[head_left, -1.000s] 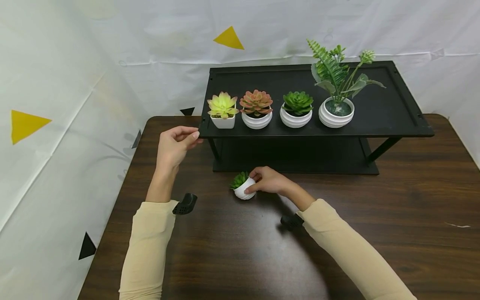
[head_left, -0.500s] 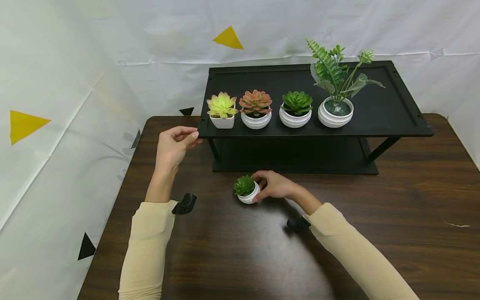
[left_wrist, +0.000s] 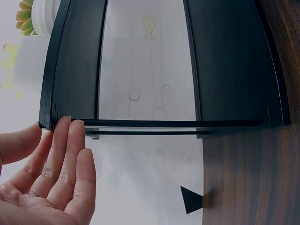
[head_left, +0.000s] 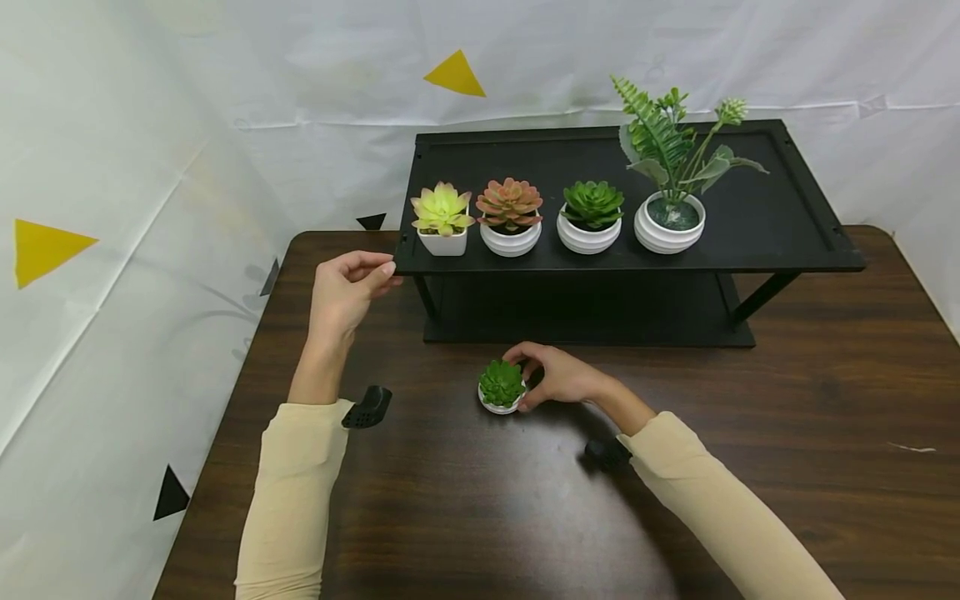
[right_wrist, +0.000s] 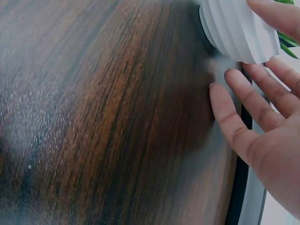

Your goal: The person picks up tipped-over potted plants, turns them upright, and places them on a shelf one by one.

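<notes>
My right hand [head_left: 562,377] holds a small potted green succulent [head_left: 501,382] between thumb and fingers. It stands upright on the dark wooden table [head_left: 480,508], in front of a black two-tier shelf [head_left: 772,237]. From the right wrist, the ridged white pot [right_wrist: 236,30] shows between the thumb and fingers of the hand [right_wrist: 276,136]. My left hand [head_left: 341,292] pinches the front left corner of the shelf's upper board. In the left wrist view the thumb lies on one side of that board and the fingertips [left_wrist: 75,129] on the other.
Along the upper board's front stand a yellow-green succulent [head_left: 442,210], a reddish succulent [head_left: 510,207], a green succulent [head_left: 592,207] and a taller fern-like plant [head_left: 671,167], all in white pots. White sheeting [head_left: 337,67] hangs behind and to the left.
The succulent in my right hand has gone from tilted left to upright, shifting slightly right and nearer to me. My left hand keeps its place at the shelf corner.
</notes>
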`<state>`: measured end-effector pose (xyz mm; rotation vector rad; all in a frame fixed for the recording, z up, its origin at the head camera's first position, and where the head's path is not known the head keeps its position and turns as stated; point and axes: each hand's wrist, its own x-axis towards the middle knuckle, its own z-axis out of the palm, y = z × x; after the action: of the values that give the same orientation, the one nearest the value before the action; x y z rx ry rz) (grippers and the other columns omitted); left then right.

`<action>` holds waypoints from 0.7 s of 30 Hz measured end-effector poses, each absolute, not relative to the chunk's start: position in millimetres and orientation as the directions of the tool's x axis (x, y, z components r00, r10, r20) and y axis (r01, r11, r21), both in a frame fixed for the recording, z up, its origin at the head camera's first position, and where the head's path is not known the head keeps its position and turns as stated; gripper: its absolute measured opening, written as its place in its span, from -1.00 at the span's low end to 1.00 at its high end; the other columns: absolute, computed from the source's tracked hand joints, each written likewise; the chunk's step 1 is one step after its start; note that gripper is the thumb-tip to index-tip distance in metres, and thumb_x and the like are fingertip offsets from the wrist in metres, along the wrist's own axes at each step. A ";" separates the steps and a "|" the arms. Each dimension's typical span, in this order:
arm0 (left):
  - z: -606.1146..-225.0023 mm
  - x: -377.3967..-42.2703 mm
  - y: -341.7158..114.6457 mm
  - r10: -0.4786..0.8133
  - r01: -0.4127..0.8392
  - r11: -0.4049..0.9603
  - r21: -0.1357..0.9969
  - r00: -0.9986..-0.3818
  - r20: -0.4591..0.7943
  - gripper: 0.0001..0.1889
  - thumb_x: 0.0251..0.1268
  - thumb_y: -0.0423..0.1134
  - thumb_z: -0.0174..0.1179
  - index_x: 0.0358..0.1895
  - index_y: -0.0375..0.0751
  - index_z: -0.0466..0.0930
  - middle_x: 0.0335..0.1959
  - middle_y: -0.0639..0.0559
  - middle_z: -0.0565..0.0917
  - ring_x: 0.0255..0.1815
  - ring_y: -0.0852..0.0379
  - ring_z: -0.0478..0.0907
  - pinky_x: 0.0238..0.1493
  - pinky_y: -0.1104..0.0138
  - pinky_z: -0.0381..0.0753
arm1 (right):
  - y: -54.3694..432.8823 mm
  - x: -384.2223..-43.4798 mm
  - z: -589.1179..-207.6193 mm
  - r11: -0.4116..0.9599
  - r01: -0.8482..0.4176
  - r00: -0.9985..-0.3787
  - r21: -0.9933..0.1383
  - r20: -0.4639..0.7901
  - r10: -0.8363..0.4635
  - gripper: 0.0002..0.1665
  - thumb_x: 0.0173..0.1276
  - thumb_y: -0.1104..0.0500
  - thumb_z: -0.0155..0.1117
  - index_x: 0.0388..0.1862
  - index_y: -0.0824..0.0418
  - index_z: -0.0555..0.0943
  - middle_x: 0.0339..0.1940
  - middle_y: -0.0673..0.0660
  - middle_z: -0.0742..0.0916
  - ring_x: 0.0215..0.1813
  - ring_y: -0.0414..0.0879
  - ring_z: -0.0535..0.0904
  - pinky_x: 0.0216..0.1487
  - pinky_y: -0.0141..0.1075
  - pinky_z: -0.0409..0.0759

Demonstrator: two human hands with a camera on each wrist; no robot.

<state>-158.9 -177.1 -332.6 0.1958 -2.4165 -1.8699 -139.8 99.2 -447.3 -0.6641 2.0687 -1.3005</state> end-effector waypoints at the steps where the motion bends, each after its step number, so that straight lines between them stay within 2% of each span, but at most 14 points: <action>1: -332.6 -158.8 -177.2 -0.151 -0.053 0.247 0.967 -0.988 -0.016 -0.76 0.21 -0.38 0.18 -0.10 -0.47 0.57 -0.23 -0.20 0.61 -0.33 0.10 0.65 -0.15 0.33 0.60 | 99.5 -140.2 -448.1 0.389 -0.103 -0.694 -0.916 -0.214 -0.688 -0.22 -0.10 0.33 0.50 0.16 0.31 0.38 0.06 0.20 0.49 -0.10 0.06 0.44 -0.31 -0.28 0.50; 13: -331.5 -158.9 -177.0 -0.150 -0.058 0.249 0.967 -0.988 -0.020 -0.76 0.21 -0.38 0.18 -0.10 -0.46 0.57 -0.22 -0.19 0.61 -0.28 0.03 0.65 -0.14 0.34 0.60 | 92.3 -139.1 -450.7 0.415 -0.166 -0.695 -0.894 -0.192 -0.692 -0.21 -0.12 0.30 0.51 0.15 0.31 0.40 -0.11 0.18 0.54 -0.16 0.02 0.45 -0.30 -0.31 0.49; 21: -330.3 -158.3 -176.8 -0.150 -0.060 0.252 0.966 -0.988 -0.022 -0.76 0.21 -0.37 0.18 -0.10 -0.46 0.58 -0.23 -0.18 0.61 -0.36 0.15 0.64 -0.14 0.34 0.60 | 92.1 -136.1 -450.9 0.423 -0.164 -0.707 -0.891 -0.193 -0.681 -0.25 -0.13 0.27 0.53 0.09 0.29 0.43 -0.08 0.18 0.54 -0.15 0.01 0.48 -0.23 -0.28 0.50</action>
<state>-158.3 -176.8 -330.3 0.2046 -2.4259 -1.8662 -136.1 92.1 -450.9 -0.7114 2.1403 -1.2555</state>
